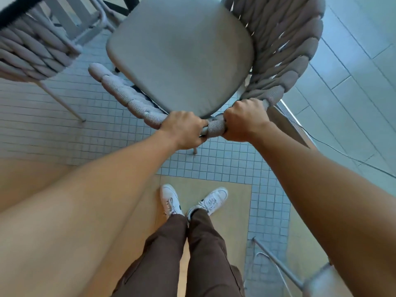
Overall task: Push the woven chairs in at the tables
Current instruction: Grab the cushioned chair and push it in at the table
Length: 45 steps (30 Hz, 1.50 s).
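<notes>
A woven chair [285, 54] with a thick braided grey back and a taupe seat cushion [182, 52] stands right in front of me, seen from above. My left hand [184, 130] and my right hand [244, 120] both grip the top rim of its backrest, side by side, fingers wrapped around the woven rope. The dark edge of a table [15, 11] shows at the top left corner, and dark table legs [126, 5] show beyond the seat. My feet in white shoes [171, 200] stand behind the chair.
A second woven chair [32, 50] stands at the left with a thin leg on the small grey floor tiles [96, 129]. A metal frame [276, 262] juts in at the bottom right. A pale tiled wall [353, 82] and a cable run along the right.
</notes>
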{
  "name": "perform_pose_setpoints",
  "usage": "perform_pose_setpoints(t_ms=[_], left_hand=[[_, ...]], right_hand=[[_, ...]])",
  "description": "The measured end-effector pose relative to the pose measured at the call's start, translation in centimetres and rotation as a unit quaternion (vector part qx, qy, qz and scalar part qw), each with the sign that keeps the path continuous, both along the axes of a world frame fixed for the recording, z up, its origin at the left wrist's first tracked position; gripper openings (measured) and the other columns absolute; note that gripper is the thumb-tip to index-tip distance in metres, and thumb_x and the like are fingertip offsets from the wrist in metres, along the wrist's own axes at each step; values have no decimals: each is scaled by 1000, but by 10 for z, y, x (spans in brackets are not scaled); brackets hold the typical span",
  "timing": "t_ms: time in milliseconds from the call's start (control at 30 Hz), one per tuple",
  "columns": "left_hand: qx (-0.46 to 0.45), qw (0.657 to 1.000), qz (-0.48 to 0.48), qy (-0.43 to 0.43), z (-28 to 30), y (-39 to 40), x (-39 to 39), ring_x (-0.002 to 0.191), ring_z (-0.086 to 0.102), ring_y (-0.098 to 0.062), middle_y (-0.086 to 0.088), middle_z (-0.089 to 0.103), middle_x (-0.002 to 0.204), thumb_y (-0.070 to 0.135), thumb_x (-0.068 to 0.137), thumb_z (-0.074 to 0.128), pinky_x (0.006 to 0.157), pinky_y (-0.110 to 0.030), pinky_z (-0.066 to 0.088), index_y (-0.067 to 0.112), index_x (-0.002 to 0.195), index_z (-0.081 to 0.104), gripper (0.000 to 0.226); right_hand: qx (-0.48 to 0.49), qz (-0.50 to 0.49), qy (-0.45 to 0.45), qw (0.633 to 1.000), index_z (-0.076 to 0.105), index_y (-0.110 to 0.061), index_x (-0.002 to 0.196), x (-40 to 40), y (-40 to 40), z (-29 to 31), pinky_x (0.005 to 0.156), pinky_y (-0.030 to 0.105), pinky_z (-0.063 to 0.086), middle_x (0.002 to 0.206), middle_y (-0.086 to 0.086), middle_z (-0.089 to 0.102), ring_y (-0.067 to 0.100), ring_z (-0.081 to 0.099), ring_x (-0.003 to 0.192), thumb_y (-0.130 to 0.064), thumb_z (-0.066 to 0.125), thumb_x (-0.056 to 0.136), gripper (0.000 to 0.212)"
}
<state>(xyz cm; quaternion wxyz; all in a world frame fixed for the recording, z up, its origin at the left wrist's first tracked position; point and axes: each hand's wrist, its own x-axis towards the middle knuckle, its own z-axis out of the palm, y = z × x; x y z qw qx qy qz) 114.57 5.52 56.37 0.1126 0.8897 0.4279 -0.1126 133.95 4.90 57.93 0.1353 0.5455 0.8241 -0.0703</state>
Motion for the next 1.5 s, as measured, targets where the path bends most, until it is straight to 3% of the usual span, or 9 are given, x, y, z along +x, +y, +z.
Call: perform_pose_setpoints(t_ms=[200, 400, 600, 767, 1000, 1133, 1233, 1333, 1500], left_hand=[[-11, 999, -38, 13, 5, -14, -33, 86, 69, -30, 1, 73, 94, 54, 88, 58, 70, -35, 46, 24, 94, 64, 31], [-22, 995, -93, 23, 5, -17, -71, 84, 68, -26, 3, 71, 94, 52, 88, 54, 63, -32, 35, 24, 93, 62, 29], [-11, 992, -122, 15, 1, 0, -94, 79, 69, -27, 2, 72, 92, 52, 87, 57, 61, -30, 32, 23, 91, 64, 30], [-4, 992, -115, 42, 0, 27, -110, 87, 69, -26, 4, 73, 100, 58, 88, 53, 64, -31, 35, 26, 97, 62, 34], [-6, 991, -119, 59, 4, 49, -122, 90, 67, -22, 7, 71, 103, 60, 89, 47, 69, -32, 45, 30, 104, 61, 37], [-30, 999, -32, 17, 13, 40, -109, 98, 69, -21, 13, 71, 111, 68, 77, 57, 70, -33, 48, 40, 125, 59, 55], [-46, 996, 73, -20, 21, 28, -79, 125, 58, -16, 14, 61, 136, 78, 69, 62, 89, -39, 51, 37, 144, 48, 86], [-48, 989, 129, -53, 23, 14, -31, 129, 55, -14, 12, 58, 141, 82, 67, 61, 93, -40, 53, 32, 145, 48, 94], [-3, 975, 219, -36, 8, 2, 58, 109, 67, -16, 13, 68, 123, 85, 69, 55, 79, -35, 53, 36, 134, 56, 81]], right_hand=[[-9, -29, 8, 1000, 49, -22, 64, -30, -25, 1, 68, 36, 37, 71, 3, 65, 30, 65, 68, -42, 61, 74, 26], [-17, -50, 22, 998, 45, -26, 68, -66, -41, -5, 74, 37, 41, 75, 1, 66, 29, 65, 71, -48, 60, 75, 27], [8, -43, 18, 999, 42, -23, 60, -87, -29, -8, 60, 32, 32, 63, 2, 63, 29, 61, 57, -49, 63, 69, 35], [26, -52, 4, 998, 37, -19, 55, -104, -6, -9, 55, 30, 26, 52, -2, 42, 25, 40, 48, -48, 61, 69, 40], [-5, -19, 29, 999, 36, -21, 60, -112, 15, -9, 55, 30, 31, 66, 0, 62, 26, 43, 53, -57, 57, 77, 45], [-72, 83, 56, 992, 59, -24, 100, -84, 23, -4, 64, 34, 44, 93, 0, 70, 28, 67, 79, -62, 55, 81, 43], [-81, 150, 55, 984, 55, -29, 121, -36, 45, 7, 75, 37, 52, 109, -6, 70, 25, 68, 95, -68, 54, 78, 58], [-74, 186, 42, 979, 55, -34, 125, 18, 72, 12, 82, 35, 52, 114, -12, 69, 19, 66, 103, -80, 52, 73, 69], [-44, 205, 4, 978, 62, -39, 118, 77, 104, 8, 75, 31, 50, 106, -15, 71, 16, 69, 94, -88, 43, 67, 73]])
